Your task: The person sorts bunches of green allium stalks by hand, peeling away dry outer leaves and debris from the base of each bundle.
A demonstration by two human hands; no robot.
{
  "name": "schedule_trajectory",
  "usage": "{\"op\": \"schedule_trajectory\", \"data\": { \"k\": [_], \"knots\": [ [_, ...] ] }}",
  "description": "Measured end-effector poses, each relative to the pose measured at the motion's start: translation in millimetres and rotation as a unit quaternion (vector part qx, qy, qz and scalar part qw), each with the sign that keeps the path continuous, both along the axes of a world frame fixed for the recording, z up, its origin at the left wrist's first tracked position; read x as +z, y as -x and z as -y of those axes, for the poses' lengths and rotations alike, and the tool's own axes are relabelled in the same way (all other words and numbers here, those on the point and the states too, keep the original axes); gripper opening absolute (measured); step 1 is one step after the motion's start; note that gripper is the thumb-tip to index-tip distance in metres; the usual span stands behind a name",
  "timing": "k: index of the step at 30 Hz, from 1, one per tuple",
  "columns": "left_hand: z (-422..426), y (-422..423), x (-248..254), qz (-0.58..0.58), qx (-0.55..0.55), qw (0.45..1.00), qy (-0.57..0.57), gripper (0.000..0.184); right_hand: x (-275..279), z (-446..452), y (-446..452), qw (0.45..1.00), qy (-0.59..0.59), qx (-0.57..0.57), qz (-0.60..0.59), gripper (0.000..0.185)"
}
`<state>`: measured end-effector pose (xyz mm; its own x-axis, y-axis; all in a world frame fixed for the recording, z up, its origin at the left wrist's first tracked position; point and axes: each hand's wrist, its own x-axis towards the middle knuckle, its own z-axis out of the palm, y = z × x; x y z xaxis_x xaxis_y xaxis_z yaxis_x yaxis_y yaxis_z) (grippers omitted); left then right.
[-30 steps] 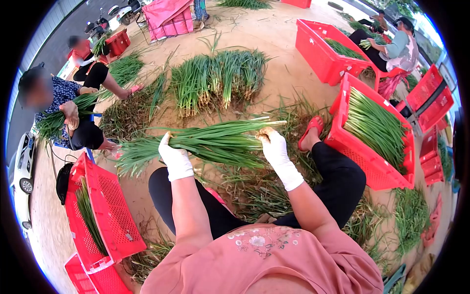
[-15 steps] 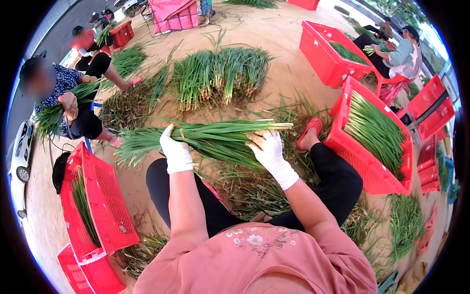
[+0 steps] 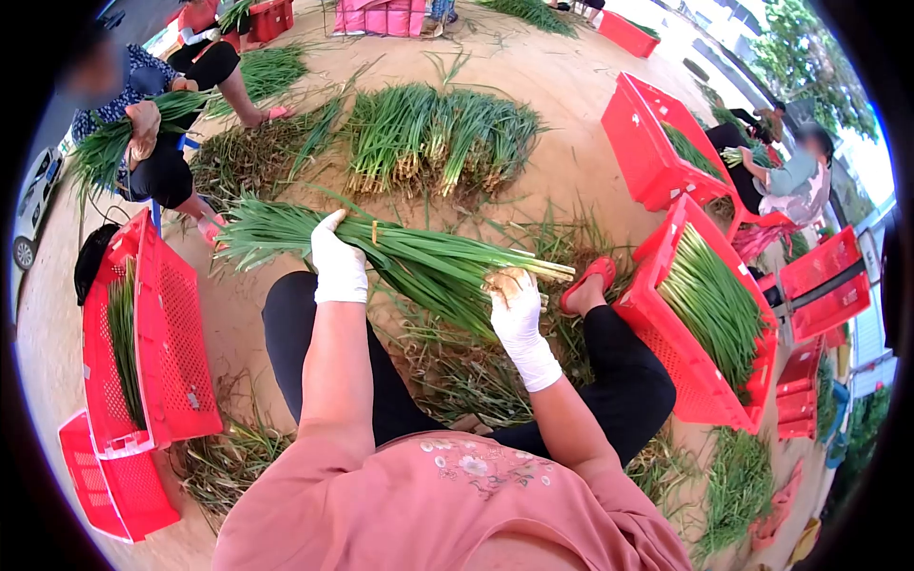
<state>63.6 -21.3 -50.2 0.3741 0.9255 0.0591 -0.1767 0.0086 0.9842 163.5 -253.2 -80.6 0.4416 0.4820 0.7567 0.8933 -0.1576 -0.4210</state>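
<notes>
- Left grip [image 3: 339,262] and right grip [image 3: 515,306] both hold the bunch [image 3: 428,259], above the litter [image 3: 455,376].
- Leaves [image 3: 267,233] could slip if the left hold slackens; stalks [image 3: 545,267] might bruise if squeezed hard.

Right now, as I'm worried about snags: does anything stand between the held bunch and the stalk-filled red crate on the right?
Yes: low down, the person's right foot in its red sandal is between the bunch and the crate. Nothing visible covers the crate's open top.
</notes>
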Motion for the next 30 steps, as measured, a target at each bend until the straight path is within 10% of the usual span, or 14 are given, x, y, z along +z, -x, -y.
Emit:
{"op": "schedule_trajectory", "data": {
  "k": [8, 14, 15, 20, 23, 30],
  "knots": [
    [-15.8, -4.4, -14.1, -0.026, -0.007, 1.000, 0.004, 0.041, 17.0, 23.8, -3.6, 0.979, 0.191, 0.000, 0.073, 0.017],
    [2.9, -8.9, 8.9, 0.174, -0.072, 0.937, 0.293, 0.012, 54.6, 55.3, 3.9, 0.967, 0.243, 0.022, 0.076, 0.015],
    [10.9, -9.7, 6.8, 0.107, -0.068, 0.982, 0.142, 0.012, 56.7, 60.4, 3.4, 0.964, 0.255, 0.022, 0.071, 0.015],
    [-3.7, -16.0, -8.3, 0.173, -0.093, 0.959, 0.203, 0.013, 48.2, 100.5, -2.0, 0.952, 0.300, -0.034, 0.048, 0.018],
    [-9.6, -21.0, 9.3, 0.211, -0.035, 0.894, 0.392, 0.015, 52.9, 128.8, -11.8, 0.954, 0.291, -0.041, 0.054, 0.019],
    [-39.8, -23.5, -55.2, 0.119, -0.061, 0.978, 0.162, 0.034, 70.7, 187.3, -31.9, 0.956, 0.265, -0.128, -0.007, 0.013]
  ]
}}
